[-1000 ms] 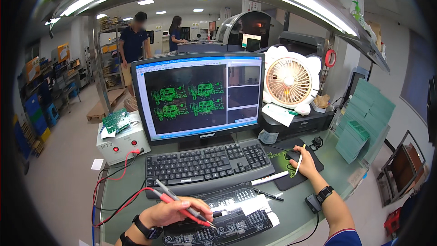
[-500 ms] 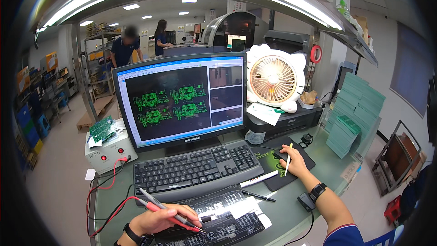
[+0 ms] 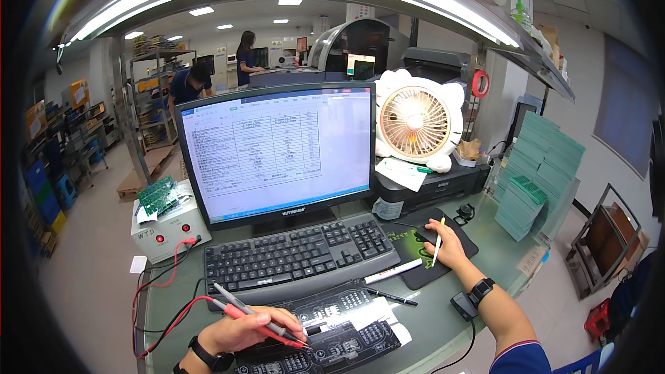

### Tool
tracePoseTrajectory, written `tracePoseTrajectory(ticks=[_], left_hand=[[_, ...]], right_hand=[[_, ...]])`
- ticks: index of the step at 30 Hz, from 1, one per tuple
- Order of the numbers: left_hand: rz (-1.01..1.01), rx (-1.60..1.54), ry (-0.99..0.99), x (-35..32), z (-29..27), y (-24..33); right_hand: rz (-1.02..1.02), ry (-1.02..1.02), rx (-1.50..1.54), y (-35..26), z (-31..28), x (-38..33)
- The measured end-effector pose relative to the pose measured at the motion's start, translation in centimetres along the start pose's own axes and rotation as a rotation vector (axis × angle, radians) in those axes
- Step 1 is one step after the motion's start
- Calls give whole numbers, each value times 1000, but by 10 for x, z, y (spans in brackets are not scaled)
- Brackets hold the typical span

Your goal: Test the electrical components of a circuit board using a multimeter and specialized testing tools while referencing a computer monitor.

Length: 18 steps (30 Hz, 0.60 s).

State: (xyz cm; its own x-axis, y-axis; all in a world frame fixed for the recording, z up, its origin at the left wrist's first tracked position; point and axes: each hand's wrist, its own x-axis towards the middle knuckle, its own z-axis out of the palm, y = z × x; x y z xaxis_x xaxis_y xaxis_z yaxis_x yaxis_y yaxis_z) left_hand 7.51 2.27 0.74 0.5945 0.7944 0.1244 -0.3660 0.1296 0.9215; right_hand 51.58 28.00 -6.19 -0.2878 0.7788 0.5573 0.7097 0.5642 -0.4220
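My left hand [image 3: 244,329] is closed around a red test probe [image 3: 234,310] and a grey pen-like probe [image 3: 225,294]. Their tips meet at a dark panel of circuit boards [image 3: 357,348] on the bench, beneath my fingers. A small black-and-white piece lies on that panel. On the dark mouse pad [image 3: 417,278] rests my right hand [image 3: 451,246], with a slim white stick [image 3: 436,251] with a yellowish end between its fingers. Whatever sits under that palm is mostly hidden. A white marker [image 3: 393,271] and a black pen [image 3: 392,296] lie between the hands.
A keyboard [image 3: 298,253] stands before the monitor [image 3: 277,159], which displays a table. At left is a white box [image 3: 170,228] with red and black leads, green boards on top. A lit fan [image 3: 415,121] stands on a printer [image 3: 443,187]; stacked boards [image 3: 523,211] are at right.
The monitor has switched from green board outlines on black to a white page with a table. My hands have barely moved. A person in the background has bent lower.
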Motion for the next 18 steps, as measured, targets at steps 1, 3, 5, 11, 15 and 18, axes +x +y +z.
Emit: tracePoseTrajectory(ticks=[1, 3, 5, 11, 15, 18], left_hand=[[0, 0, 7, -1, -1, -1], [10, -2, 2, 1, 1, 2], [27, -17, -4, 0, 1, -1], [-4, 49, 53, 7, 5, 4], [29, 57, 52, 4, 2, -2], [31, 49, 54, 4, 5, 1]], right_hand=[[2, 16, 5, -1, 0, 1], [-13, 17, 10, 4, 3, 4], [-14, 11, 43, 3, 5, 4], [-11, 5, -14, 5, -4, 0], [-23, 23, 25, 5, 1, 3], [-4, 19, 30, 5, 2, 1]])
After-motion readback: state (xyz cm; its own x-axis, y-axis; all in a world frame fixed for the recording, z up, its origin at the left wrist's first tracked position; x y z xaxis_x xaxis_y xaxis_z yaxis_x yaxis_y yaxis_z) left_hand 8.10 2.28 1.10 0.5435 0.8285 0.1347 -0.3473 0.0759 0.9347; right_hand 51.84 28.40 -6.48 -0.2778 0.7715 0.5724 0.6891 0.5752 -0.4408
